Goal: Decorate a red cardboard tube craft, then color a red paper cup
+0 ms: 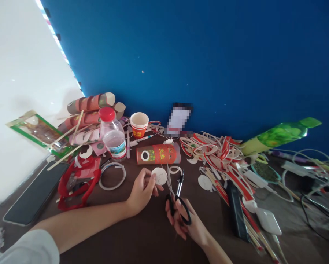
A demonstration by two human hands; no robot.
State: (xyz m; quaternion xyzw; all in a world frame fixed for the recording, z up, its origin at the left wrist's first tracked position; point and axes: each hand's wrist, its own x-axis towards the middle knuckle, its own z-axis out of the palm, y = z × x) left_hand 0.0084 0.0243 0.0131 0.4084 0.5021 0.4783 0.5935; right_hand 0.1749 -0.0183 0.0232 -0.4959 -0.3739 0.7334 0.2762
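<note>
Some trimming seems in hand: left hand (141, 190) pinches paper disc (158, 175), right hand (187, 220) grips scissors (171, 190), likely needing careful alignment next.

Scissors (171, 189), paper scraps (214, 161) and wooden sticks (65, 157) mark a craft table (104, 238).

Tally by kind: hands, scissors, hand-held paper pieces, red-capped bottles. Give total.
Hands: 2 (left hand, right hand)
Scissors: 1 pair
Hand-held white paper piece: 1
Red-capped bottle: 1
Total: 5
</note>
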